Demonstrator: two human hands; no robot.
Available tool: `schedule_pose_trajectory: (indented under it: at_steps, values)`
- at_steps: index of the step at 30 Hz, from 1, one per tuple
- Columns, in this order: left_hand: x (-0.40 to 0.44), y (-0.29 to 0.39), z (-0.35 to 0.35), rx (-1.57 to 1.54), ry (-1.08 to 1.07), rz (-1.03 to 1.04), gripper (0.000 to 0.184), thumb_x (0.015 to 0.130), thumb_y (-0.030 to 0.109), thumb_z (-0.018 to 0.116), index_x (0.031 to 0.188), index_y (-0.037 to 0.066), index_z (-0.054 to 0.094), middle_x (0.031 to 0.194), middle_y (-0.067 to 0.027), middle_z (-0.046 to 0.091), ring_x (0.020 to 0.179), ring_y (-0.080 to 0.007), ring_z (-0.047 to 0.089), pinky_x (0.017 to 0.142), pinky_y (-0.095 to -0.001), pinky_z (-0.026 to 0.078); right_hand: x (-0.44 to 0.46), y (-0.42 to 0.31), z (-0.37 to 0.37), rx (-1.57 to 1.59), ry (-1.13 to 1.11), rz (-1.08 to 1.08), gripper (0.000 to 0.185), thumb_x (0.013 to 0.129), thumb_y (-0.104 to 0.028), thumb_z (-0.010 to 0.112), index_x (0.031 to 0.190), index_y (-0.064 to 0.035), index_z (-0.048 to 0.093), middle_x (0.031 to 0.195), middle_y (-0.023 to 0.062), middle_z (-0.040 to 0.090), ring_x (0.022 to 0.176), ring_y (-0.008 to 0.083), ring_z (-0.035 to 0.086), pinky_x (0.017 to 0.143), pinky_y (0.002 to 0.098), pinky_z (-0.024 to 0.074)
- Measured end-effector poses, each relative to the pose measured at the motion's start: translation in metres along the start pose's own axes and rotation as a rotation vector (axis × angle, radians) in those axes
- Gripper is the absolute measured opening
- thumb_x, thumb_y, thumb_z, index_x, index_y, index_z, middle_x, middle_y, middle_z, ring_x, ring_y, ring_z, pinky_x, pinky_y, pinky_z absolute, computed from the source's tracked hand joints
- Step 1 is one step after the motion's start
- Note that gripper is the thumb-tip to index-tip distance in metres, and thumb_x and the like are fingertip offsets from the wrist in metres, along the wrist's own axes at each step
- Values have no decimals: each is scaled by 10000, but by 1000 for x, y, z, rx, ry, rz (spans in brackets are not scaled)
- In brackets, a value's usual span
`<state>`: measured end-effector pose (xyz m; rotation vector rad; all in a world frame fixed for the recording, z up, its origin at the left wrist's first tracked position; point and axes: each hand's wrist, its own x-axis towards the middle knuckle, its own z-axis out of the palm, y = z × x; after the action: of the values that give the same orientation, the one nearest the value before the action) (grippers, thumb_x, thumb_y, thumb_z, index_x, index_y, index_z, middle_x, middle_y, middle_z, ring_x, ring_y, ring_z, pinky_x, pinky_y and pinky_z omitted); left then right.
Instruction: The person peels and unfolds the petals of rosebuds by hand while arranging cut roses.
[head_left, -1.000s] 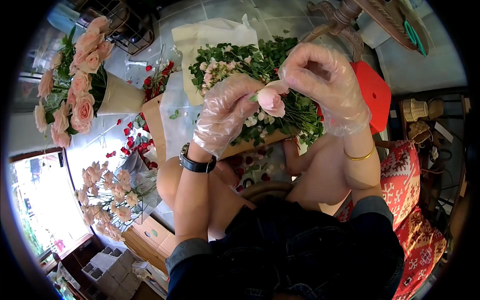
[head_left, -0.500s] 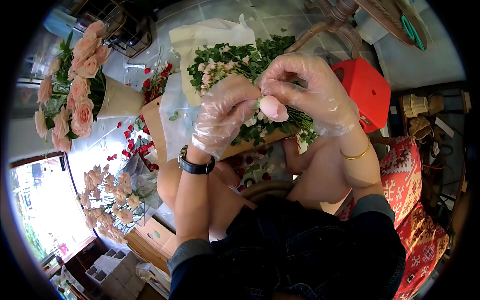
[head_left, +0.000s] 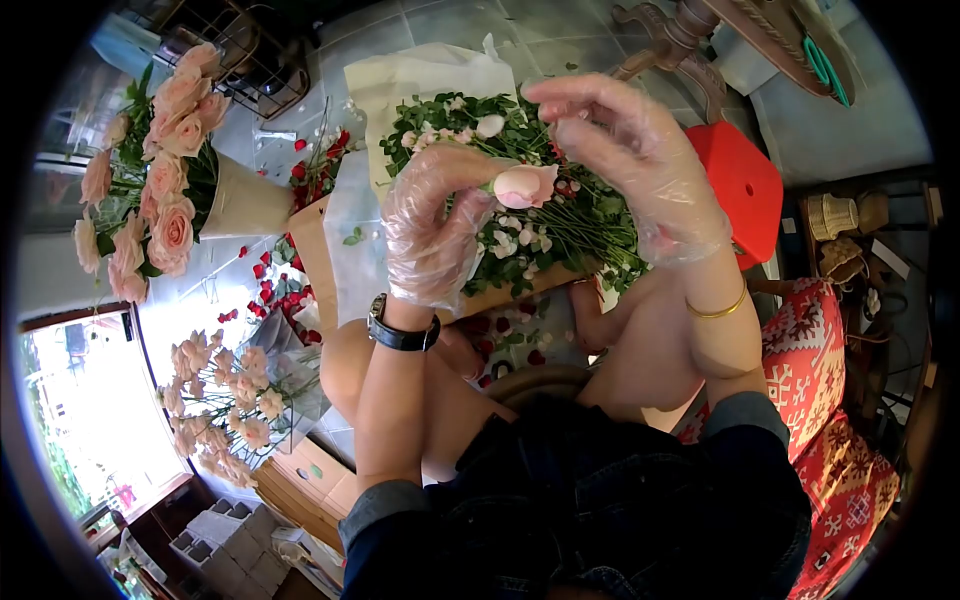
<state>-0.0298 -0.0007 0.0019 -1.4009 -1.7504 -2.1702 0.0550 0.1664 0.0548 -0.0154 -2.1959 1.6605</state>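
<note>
My left hand [head_left: 435,225], in a clear plastic glove, pinches a pale pink rose [head_left: 524,187] just under its bloom, and the flower head points right. To the right, my gloved right hand [head_left: 630,160] is apart from the rose, fingers spread with nothing in them. A pale petal [head_left: 490,126] shows above the rose; I cannot tell whether it is in the air or on the leaves. Below both hands lies a heap of leafy stems [head_left: 585,220] with small pink blooms, on brown paper [head_left: 550,275].
At left, a white bucket [head_left: 245,200] holds large pink roses [head_left: 170,235]. More peach roses [head_left: 235,390] stand lower left. Red petals [head_left: 270,290] litter the floor. A red stool [head_left: 745,190] and a carved wooden table leg [head_left: 690,60] are at right.
My right hand has let go of the rose and moved up and away, its fingers opening. A loose pale petal has appeared above the bloom. My left hand keeps its hold.
</note>
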Motion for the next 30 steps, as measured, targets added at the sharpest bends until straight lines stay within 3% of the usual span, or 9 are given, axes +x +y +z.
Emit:
schedule_pose_trajectory:
  at_steps: [1, 5, 11, 14, 16, 19, 22, 28, 30]
  values:
    - [0, 0, 1, -1, 1, 0, 90, 765, 60, 630, 851, 41, 614, 825, -80, 625, 753, -204, 564, 717, -320, 444, -1, -5, 0, 210, -32, 115, 210, 829, -126, 605, 1004, -12, 579, 942, 22, 585, 814, 44, 517, 659, 206, 456]
    - [-1, -2, 0, 13, 0, 13, 94, 759, 23, 623, 851, 38, 608, 837, -82, 624, 765, -213, 565, 714, -323, 445, -7, -5, -1, 380, -53, 97, 181, 831, -132, 607, 962, -7, 591, 889, 7, 601, 761, 45, 520, 641, 196, 446]
    - [0, -1, 1, 0, -36, 13, 106, 752, -2, 620, 851, 34, 606, 824, -86, 618, 767, -225, 566, 696, -327, 445, -8, -7, 0, 149, -78, 140, 149, 813, -126, 634, 907, -13, 608, 742, -19, 603, 665, 27, 513, 607, 174, 420]
    - [0, -2, 1, 6, -45, 16, 104, 753, 0, 621, 850, 33, 608, 815, -86, 612, 758, -227, 565, 681, -326, 443, -7, -4, 3, 164, -38, 83, 144, 805, -120, 640, 907, -22, 611, 750, -13, 608, 653, 28, 511, 592, 179, 416]
    - [-1, -1, 2, 19, -44, 13, 99, 755, 3, 620, 849, 34, 610, 812, -86, 608, 752, -228, 564, 674, -325, 442, -6, -1, 5, 0, 14, -82, 127, 805, -113, 633, 899, -30, 615, 733, -7, 606, 641, 37, 511, 587, 185, 414]
    - [1, 1, 4, -5, -23, 21, 90, 762, 11, 617, 848, 35, 610, 813, -84, 604, 743, -225, 561, 667, -321, 441, -5, -2, 5, -86, -40, -147, 117, 799, -109, 633, 888, -35, 617, 722, 2, 605, 641, 45, 521, 594, 193, 423]
    - [2, 1, 2, 80, -121, 23, 84, 768, 21, 616, 850, 38, 612, 811, -89, 602, 739, -225, 558, 662, -321, 442, -6, -4, 3, -122, -166, -26, 107, 794, -107, 632, 864, -29, 609, 697, 5, 594, 633, 49, 521, 591, 202, 427]
    - [-3, -6, 11, -132, -55, 13, 77, 805, 29, 591, 881, 34, 586, 863, -90, 587, 759, -204, 552, 664, -307, 451, -9, -3, 9, -6, 3, 105, 103, 797, -117, 630, 805, -23, 589, 632, -10, 564, 585, 46, 494, 571, 204, 422]
    - [-3, 1, 17, -418, 137, -154, 96, 823, 106, 615, 875, 45, 563, 829, -50, 549, 761, -158, 509, 721, -332, 468, -6, 2, 3, -34, 16, 134, 99, 796, -110, 625, 835, -25, 594, 674, 2, 575, 608, 61, 507, 587, 209, 428]
